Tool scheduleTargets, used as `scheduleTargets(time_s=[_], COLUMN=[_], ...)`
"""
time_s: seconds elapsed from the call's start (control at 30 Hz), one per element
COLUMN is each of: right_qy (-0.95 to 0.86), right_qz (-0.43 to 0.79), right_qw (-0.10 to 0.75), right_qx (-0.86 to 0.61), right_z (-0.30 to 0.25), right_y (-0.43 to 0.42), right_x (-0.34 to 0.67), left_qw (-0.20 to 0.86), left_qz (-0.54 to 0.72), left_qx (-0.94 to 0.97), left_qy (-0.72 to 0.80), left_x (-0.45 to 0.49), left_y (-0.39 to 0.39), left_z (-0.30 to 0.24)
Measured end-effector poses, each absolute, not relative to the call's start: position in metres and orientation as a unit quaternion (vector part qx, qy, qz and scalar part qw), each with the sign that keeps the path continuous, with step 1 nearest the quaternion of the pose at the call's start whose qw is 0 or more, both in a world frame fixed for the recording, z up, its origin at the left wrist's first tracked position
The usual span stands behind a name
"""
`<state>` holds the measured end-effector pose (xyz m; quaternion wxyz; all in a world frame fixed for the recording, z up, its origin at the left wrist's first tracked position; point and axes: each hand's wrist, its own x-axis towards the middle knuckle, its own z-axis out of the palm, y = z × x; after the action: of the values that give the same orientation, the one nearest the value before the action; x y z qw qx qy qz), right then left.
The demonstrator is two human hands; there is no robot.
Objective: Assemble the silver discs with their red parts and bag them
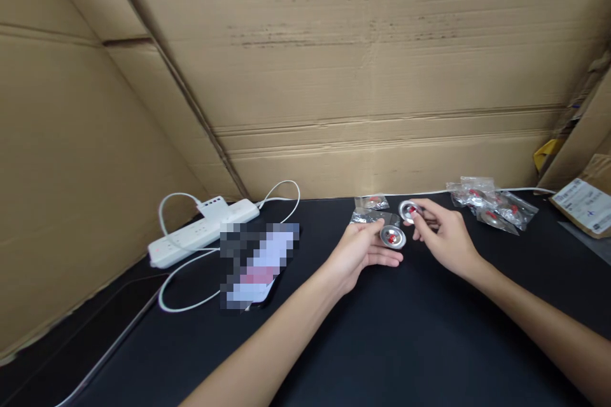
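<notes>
Above the black table, my left hand [360, 251] is closed on a small round silver metal disc [384, 241] with a raised rim and a red centre. Its thumb presses the disc's edge, and the other fingers lie beneath. My right hand [442, 232] pinches a second silver disc [403, 208] between thumb and fingers, tilted, with red showing in its middle. The two discs are close together. Just behind my left hand lie a clear plastic bag [363, 215] and a small clear packet [375, 201] with a red-centred piece inside.
Several clear packets [494, 203] with red-centred pieces lie at the back right. A brown parcel with a white label [585, 206] is at the right edge. On the left are a white power strip [191, 243], white cables [165, 292] and a blurred phone [262, 267]. Cardboard walls [358, 76] stand behind.
</notes>
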<state>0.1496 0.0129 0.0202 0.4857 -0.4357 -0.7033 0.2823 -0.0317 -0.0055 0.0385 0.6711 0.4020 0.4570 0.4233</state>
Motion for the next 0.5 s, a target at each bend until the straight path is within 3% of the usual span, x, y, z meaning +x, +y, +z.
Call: scheduleTargets(time_s=[0.1, 0.23, 0.5], right_qy=[-0.801, -0.867, -0.863], right_qz=[0.131, 0.086, 0.150], right_qw=[0.407, 0.320, 0.357], right_qx=[-0.419, -0.371, -0.325], right_z=[0.0179, 0.0191, 0.0240], right_y=[0.0071, 0.0032, 0.0046], right_x=[0.1501, 0.1486, 0.1476], left_qw=[0.701, 0.708, 0.708], left_qz=[0.417, 0.430, 0.482], left_qx=[0.380, 0.380, 0.371], left_qy=[0.435, 0.412, 0.359], left_x=[-0.0319, -0.0322, -0.0325], left_y=[-0.0055, -0.0049, -0.0042], left_z=[0.0397, 0.0377, 0.0339])
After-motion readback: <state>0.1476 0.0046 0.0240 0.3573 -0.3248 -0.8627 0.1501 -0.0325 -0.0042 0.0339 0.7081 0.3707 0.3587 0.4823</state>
